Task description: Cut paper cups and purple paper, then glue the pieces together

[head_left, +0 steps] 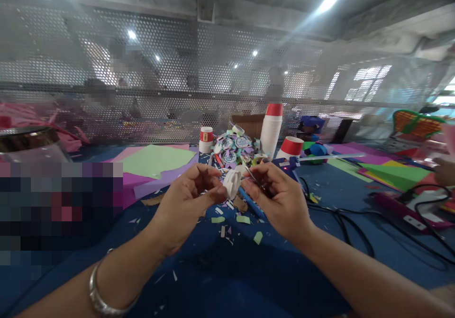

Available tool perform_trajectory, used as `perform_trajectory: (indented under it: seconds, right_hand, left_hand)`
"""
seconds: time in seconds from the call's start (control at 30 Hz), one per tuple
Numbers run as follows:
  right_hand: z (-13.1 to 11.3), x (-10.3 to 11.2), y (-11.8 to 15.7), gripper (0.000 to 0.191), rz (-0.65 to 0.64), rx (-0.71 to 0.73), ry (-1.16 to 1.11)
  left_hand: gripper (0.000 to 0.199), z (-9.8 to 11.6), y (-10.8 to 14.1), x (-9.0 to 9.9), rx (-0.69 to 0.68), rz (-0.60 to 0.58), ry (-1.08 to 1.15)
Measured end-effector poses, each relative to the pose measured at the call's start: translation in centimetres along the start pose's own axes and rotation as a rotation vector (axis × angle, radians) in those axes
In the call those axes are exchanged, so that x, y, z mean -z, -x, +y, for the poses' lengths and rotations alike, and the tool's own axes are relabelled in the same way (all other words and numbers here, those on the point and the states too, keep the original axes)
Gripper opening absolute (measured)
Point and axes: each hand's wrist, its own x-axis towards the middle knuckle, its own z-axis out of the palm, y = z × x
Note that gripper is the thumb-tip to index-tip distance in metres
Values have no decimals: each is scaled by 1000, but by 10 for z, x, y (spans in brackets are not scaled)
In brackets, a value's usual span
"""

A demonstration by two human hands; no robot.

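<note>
My left hand (190,199), with a silver bracelet on its wrist, pinches a small white round piece (232,183) made of layered paper or card. My right hand (280,197) is closed around a thin dark tool (255,177), possibly scissors or tweezers, its tip close to the white piece. The fingers of the right hand also come near the white piece's right edge. Below the hands lie a blue stick-like object (251,203) and paper scraps (243,219) on the dark blue table (227,280).
Behind the hands stand a pile of decorated paper discs (232,149), stacked cups (270,135) and a blue glue gun (289,165). Coloured sheets (156,161) lie left. Black cables (341,213) and a purple power strip (408,213) lie right. Perforated metal screen behind.
</note>
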Motion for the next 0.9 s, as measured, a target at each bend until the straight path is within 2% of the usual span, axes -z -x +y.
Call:
perform_trajectory:
  seconds: [0.13,0.3,0.43,0.67,0.9]
  right_hand:
    - [-7,-2,1,14,-85,-64,-53]
    - [-4,-4,0,17,-190,-132,-179]
    - [-3,-3,0,16,-235,-129,-203]
    - [-6,-2,0,12,-290,-75,-183]
    - [-1,-3,-2,14,-305,-79,-171]
  left_hand:
    - [19,-3,0,-1,-140,38,-219]
    - [14,-5,2,-2,-196,38,-360]
    - [13,-6,2,-3,-163,32,-321]
    - [21,-7,1,-6,-49,-2,-95]
    - [20,-11,1,-4,-100,-17,-186]
